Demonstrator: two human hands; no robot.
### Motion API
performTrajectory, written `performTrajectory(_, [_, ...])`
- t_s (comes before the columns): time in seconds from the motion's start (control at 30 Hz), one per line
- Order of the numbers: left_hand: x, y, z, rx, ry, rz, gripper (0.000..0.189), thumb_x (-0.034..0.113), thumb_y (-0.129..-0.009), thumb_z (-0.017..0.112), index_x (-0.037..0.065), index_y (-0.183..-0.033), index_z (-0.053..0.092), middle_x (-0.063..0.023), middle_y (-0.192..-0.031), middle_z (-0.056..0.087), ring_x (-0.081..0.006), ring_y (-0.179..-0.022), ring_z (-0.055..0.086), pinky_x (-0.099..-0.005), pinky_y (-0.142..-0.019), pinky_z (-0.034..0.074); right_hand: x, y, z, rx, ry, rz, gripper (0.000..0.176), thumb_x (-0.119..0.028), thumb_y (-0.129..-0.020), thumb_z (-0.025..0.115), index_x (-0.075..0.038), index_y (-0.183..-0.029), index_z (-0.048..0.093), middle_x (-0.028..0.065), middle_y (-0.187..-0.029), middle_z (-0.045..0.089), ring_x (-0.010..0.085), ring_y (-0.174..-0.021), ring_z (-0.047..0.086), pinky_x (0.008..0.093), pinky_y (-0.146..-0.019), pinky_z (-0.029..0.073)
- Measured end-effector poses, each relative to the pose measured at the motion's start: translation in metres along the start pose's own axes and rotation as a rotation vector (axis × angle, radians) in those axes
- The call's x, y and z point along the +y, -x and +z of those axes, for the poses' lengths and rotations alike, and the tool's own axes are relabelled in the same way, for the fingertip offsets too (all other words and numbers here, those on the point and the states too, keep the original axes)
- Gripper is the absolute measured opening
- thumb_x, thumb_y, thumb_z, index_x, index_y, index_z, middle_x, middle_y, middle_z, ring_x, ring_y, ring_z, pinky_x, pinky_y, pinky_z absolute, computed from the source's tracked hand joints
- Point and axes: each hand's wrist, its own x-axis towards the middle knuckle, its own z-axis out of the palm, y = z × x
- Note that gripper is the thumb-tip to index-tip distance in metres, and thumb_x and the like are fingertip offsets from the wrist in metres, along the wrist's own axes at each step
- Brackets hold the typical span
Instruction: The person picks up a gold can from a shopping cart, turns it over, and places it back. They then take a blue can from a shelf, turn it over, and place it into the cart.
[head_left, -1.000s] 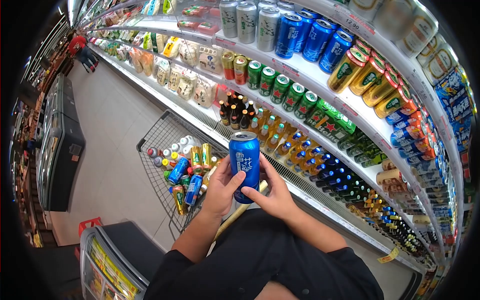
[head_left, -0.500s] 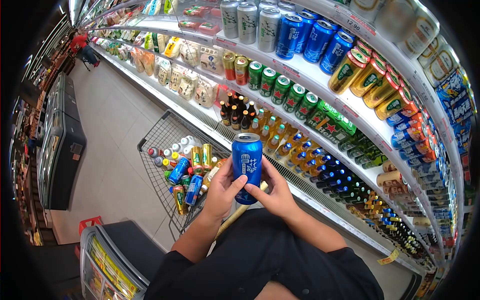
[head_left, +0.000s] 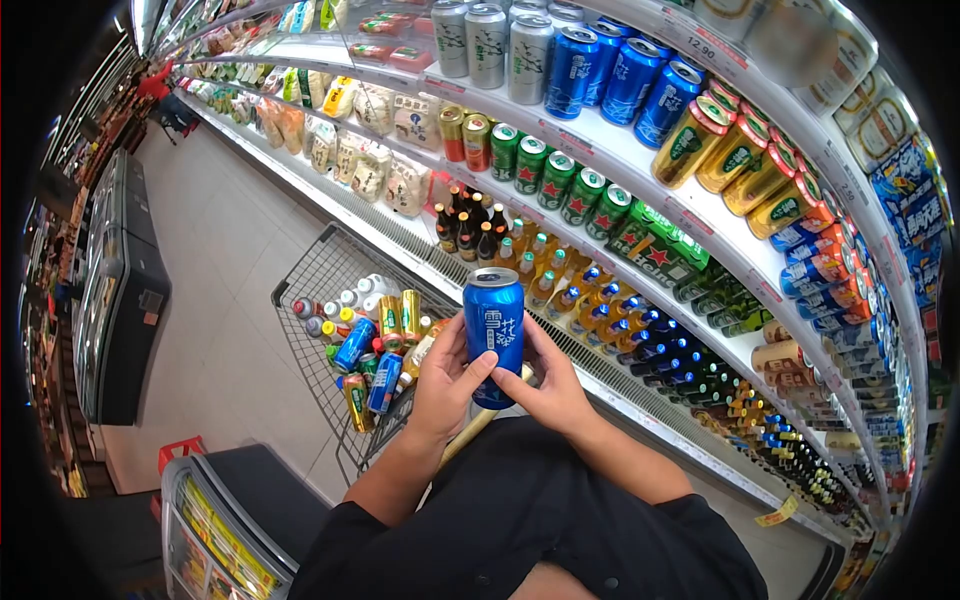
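Head: left hand (head_left: 447, 385), right hand (head_left: 553, 392) partly hide can (head_left: 494, 322).

Bright, even shop light falls from above, with glare on the pale floor (head_left: 225, 290). The fisheye lens bends the shelves (head_left: 640, 150). Corners are black, and the far edges blur.

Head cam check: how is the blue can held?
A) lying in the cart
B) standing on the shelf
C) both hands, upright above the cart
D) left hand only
C: the left hand and the right hand both wrap the blue can, which stands upright above the shopping cart.
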Motion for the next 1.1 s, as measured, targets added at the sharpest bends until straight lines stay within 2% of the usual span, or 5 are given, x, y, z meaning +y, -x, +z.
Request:
performTrajectory(0.47, [-0.0044, -0.0072, 0.0030, 0.010, 0.038, -0.028, 0.069, 0.001, -0.094, 0.071, -0.006, -0.153, 0.037, -0.0156, -0.141, 0.057, -0.0201, -0.126, 0.058, -0.0358, -0.109, 0.045, 0.0029, -0.0027, -0.0063, 0.011, 0.018, 0.002, 0.085, -0.014, -0.088, 0.076, 0.006, -0.158, 0.030, 0.0179, -0.143, 0.056, 0.0216, -0.122, 0.059, 0.0364, -0.101, 0.048])
performTrajectory(0.73, [-0.0036, -0.0098, 0.0045, 0.015, 0.024, -0.037, 0.067, 0.002, -0.093, 0.071, -0.007, -0.151, 0.040, -0.0159, -0.140, 0.058, -0.0209, -0.127, 0.057, -0.0367, -0.110, 0.045, 0.0029, -0.0023, -0.0044, 0.003, -0.081, 0.053, 0.087, -0.013, -0.092, 0.077, 0.006, -0.159, 0.025, 0.0198, -0.149, 0.050, 0.0255, -0.136, 0.052, 0.0407, -0.115, 0.040])
performTrajectory(1.1, [0.0004, -0.0080, 0.0008, -0.032, 0.073, -0.122, 0.064, 0.001, -0.098, 0.063, -0.007, -0.155, 0.035, -0.0159, -0.143, 0.056, -0.0199, -0.130, 0.056, -0.0361, -0.111, 0.044, 0.0044, 0.0004, -0.0023, 0.033, -0.131, 0.101, 0.085, -0.014, -0.092, 0.078, 0.005, -0.158, 0.028, 0.0182, -0.147, 0.052, 0.0246, -0.134, 0.054, 0.0401, -0.114, 0.042])
